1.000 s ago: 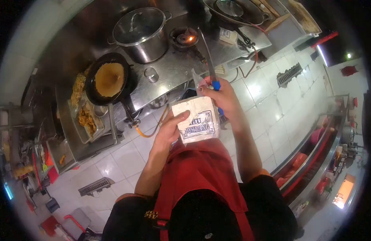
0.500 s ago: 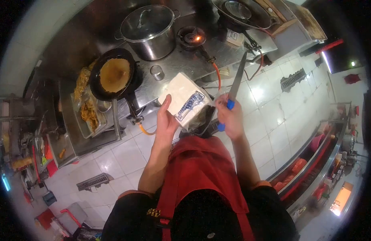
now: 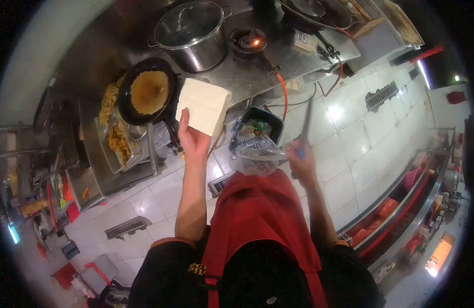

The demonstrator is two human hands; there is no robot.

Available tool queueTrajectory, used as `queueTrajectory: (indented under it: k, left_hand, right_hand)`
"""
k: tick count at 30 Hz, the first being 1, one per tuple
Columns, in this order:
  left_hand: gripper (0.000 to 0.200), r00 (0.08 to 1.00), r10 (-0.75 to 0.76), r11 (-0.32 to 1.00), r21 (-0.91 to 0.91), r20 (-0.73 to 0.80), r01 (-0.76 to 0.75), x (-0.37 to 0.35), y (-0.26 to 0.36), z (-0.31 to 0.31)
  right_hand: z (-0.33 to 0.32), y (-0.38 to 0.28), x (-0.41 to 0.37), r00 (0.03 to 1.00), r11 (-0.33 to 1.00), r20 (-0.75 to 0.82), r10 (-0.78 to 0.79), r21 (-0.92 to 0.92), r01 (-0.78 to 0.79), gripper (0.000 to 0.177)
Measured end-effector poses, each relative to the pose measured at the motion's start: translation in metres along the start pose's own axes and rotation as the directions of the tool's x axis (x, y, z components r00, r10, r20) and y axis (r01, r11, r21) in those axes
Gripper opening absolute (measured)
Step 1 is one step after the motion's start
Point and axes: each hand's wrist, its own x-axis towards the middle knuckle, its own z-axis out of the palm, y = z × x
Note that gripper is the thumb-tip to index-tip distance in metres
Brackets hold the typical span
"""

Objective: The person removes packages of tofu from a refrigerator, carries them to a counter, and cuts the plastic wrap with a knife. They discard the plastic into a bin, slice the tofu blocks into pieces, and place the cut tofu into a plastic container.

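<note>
While the steel tabletop [image 3: 237, 77] carries the frying pan [image 3: 147, 92], I see the tofu block [image 3: 203, 105] already unwrapped, held up beside it in my left hand's [image 3: 193, 141] curled fingers; my right hand [image 3: 302, 163] grips the empty wrapper [image 3: 257, 151], not yet discarded, and 1 knife [image 3: 305, 123].

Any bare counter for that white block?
Bare steel counter lies in front of the lidded steel pot, between the black frying pan and the orange gas hose. Left of the pan is crowded with heaped fried food. Left hand holds the white block; right hand, a blue-handled knife.
</note>
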Motion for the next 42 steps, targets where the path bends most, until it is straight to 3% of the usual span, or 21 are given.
queueTrajectory:
  k: [1,3,7,12,13,15,17,19,23,26,28,29,30,31,32,33,36,37,39,40,42]
  left_hand:
    - [0.047,1.000,0.000,1.000,0.013,-0.001,0.000,0.001,0.003,-0.003]
    - [0.048,0.999,0.047,0.999,0.001,-0.014,-0.047,0.003,0.008,-0.008]
    - [0.049,1.000,0.000,0.995,0.098,0.023,-0.002,-0.007,0.005,-0.004]
    - [0.054,0.986,-0.146,0.982,0.130,0.076,0.135,-0.017,-0.002,-0.010]
    - [0.054,0.987,-0.144,0.983,0.127,0.072,0.134,-0.016,-0.004,-0.014]
    - [0.055,0.975,-0.211,0.962,0.194,0.069,0.194,-0.016,-0.011,-0.022]
    - [0.058,0.975,-0.218,0.944,0.263,0.037,0.201,-0.019,-0.018,-0.014]
    - [0.062,0.924,-0.346,0.907,0.307,0.159,0.287,-0.016,-0.025,-0.004]
    - [0.070,0.844,-0.475,0.834,0.433,0.247,0.343,-0.008,-0.032,0.037]
    - [0.085,0.737,-0.558,0.830,0.250,0.381,0.499,0.003,-0.047,0.041]
    - [0.100,0.720,-0.517,0.763,-0.132,0.463,0.633,0.004,-0.074,0.034]
    - [0.100,0.716,-0.517,0.762,-0.130,0.469,0.635,0.001,-0.086,0.035]
    - [0.102,0.792,-0.494,0.829,-0.079,0.358,0.554,-0.007,-0.098,0.036]
    - [0.105,0.858,-0.453,0.882,-0.017,0.244,0.471,-0.014,-0.105,0.036]
    - [0.105,0.817,-0.473,0.864,-0.006,0.330,0.503,-0.017,-0.108,0.030]
    - [0.105,0.816,-0.475,0.862,-0.009,0.329,0.506,-0.016,-0.110,0.025]
    - [0.099,0.876,-0.377,0.915,-0.028,0.301,0.404,-0.013,-0.108,0.008]
    - [0.099,0.877,-0.375,0.915,-0.031,0.300,0.402,-0.010,-0.103,0.008]
    - [0.095,0.855,-0.432,0.772,-0.373,0.286,0.515,-0.008,-0.092,0.011]
    - [0.095,0.856,-0.428,0.773,-0.372,0.290,0.513,-0.005,-0.091,0.015]
    - [0.093,0.872,-0.385,0.917,0.014,0.302,0.399,-0.002,-0.089,0.024]
  right_hand:
    - [0.003,0.032,0.015,0.995,0.983,-0.069,-0.075,-0.171,0.062,0.010]
    - [0.018,0.098,0.046,0.991,0.989,-0.102,-0.083,-0.134,0.069,0.011]
    - [0.051,0.201,0.099,0.977,0.943,-0.120,-0.178,-0.305,0.134,0.021]
    - [0.062,0.185,0.104,0.994,0.876,-0.095,-0.045,-0.482,-0.006,0.033]
    - [0.061,0.175,0.101,0.996,0.988,-0.080,-0.031,-0.156,0.018,0.037]
    - [0.052,0.117,0.078,0.998,0.926,0.063,-0.015,0.377,-0.010,0.043]
    - [0.037,0.014,0.041,0.952,0.714,0.307,0.000,0.666,-0.215,0.047]
    - [0.045,-0.005,0.035,0.965,0.661,0.262,0.007,0.723,-0.201,0.047]
    - [0.043,-0.054,0.031,0.986,0.815,0.160,-0.039,0.577,-0.061,0.060]
    - [0.042,-0.082,0.021,0.998,0.804,0.059,-0.007,0.594,-0.030,0.058]
    - [0.036,-0.075,0.023,0.995,0.840,0.101,-0.007,0.540,-0.049,0.057]
    - [0.034,-0.069,0.027,0.989,0.872,0.145,0.002,0.485,-0.072,0.056]
    - [0.036,-0.054,0.032,0.990,0.872,0.141,0.004,0.484,-0.072,0.056]
    - [0.041,-0.038,0.036,0.988,0.950,-0.030,-0.149,0.274,0.151,0.049]
    - [0.041,-0.024,0.039,0.932,0.942,-0.154,-0.330,0.015,0.336,0.043]
    - [0.039,-0.027,0.035,0.932,0.943,-0.155,-0.327,0.013,0.333,0.043]
    - [0.028,-0.054,0.000,0.929,0.868,-0.162,-0.333,-0.439,0.234,0.018]
    - [0.029,-0.061,-0.009,0.930,0.867,-0.159,-0.332,-0.441,0.234,0.018]
    - [0.034,-0.070,-0.024,0.974,0.901,0.033,-0.225,-0.373,0.221,0.021]
    - [0.044,-0.071,-0.030,0.951,0.867,0.023,-0.308,-0.404,0.291,0.023]
    - [0.056,-0.071,-0.038,0.940,0.813,0.043,-0.338,-0.491,0.314,0.024]
